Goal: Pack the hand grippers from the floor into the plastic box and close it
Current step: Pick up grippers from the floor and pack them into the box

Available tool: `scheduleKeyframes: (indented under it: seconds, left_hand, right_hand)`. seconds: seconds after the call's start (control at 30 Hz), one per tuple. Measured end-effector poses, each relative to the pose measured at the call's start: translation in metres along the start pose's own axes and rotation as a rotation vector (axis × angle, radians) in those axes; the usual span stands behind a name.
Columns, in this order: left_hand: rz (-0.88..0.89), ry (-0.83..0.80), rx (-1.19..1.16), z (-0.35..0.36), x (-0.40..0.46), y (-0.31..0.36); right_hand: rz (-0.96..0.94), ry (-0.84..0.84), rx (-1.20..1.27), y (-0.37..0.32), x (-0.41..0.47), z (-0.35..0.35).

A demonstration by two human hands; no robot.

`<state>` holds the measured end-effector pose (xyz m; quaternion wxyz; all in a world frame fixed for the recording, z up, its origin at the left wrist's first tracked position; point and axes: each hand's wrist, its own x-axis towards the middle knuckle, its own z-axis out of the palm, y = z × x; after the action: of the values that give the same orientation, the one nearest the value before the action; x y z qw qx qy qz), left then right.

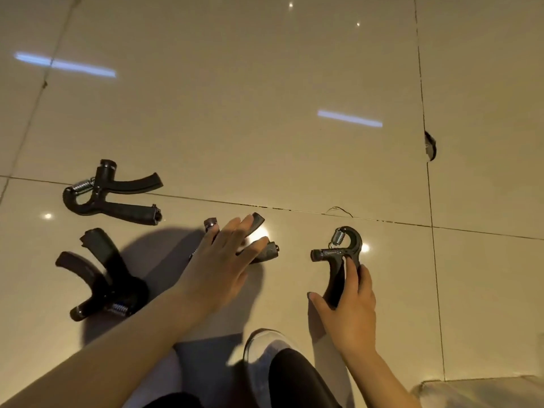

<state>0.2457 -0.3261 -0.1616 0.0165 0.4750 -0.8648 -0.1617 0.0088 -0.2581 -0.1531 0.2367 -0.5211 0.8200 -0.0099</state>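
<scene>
Presently four black hand grippers lie on the tiled floor [265, 113]; right hand [350, 304] grasps one gripper [341, 254] by its handles; left hand [217, 266], fingers straight, rests released over the middle gripper [262, 248]; two more, one [109, 192] beyond the other [100, 278], lie toward the left edge; open tile beyond; lettering unreadable; box not visible.

Glossy tiled floor [265, 113], right hand [350, 307] gripping a black hand gripper [341, 254] by its handles, left hand [223, 260] spread over a second gripper [262, 248] — fingers straight, two more grippers at left — one [109, 195] flat, one [100, 275] nearer.
</scene>
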Motion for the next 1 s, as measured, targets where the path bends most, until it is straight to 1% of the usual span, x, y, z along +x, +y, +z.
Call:
scheduleKeyframes:
  seconds: [0.07,0.17,0.3,0.43,0.57,0.67,0.73,0.8,0.83,0.9,1.0]
  left_hand:
    - [0.007,-0.010,0.028,0.006,0.003,-0.004]
    - [0.042,-0.011,0.144,0.014,0.002,-0.006]
    - [0.053,0.033,0.159,0.016,-0.006,-0.006]
    - [0.106,-0.008,0.183,0.021,-0.024,-0.015]
    - [0.083,-0.034,0.138,0.016,-0.020,-0.006]
    - [0.122,-0.027,0.045,0.016,-0.001,-0.002]
    - [0.129,-0.054,0.007,0.013,0.013,-0.003]
    - [0.092,-0.087,-0.042,0.004,0.022,0.000]
    - [0.071,-0.073,-0.077,-0.004,0.023,0.002]
    - [0.038,0.020,-0.137,-0.019,0.021,0.007]
    - [0.018,0.175,-0.272,-0.038,0.004,0.011]
  right_hand:
    - [0.001,0.035,0.025,-0.001,0.002,0.002]
    - [0.000,0.065,0.056,0.003,0.001,0.005]
    - [-0.023,0.088,0.029,0.005,-0.001,0.007]
    - [-0.019,0.087,0.017,0.007,0.000,0.009]
    - [-0.019,0.071,0.002,0.007,0.001,0.005]
    - [-0.023,0.049,0.039,-0.003,0.002,-0.009]
    - [-0.062,0.077,0.094,-0.012,0.004,-0.025]
    - [-0.120,0.157,0.154,-0.023,0.008,-0.047]
    - [-0.158,0.203,0.186,-0.029,0.011,-0.059]
    - [-0.224,0.266,0.242,-0.042,0.019,-0.076]
    - [-0.333,0.269,0.211,-0.057,0.026,-0.082]
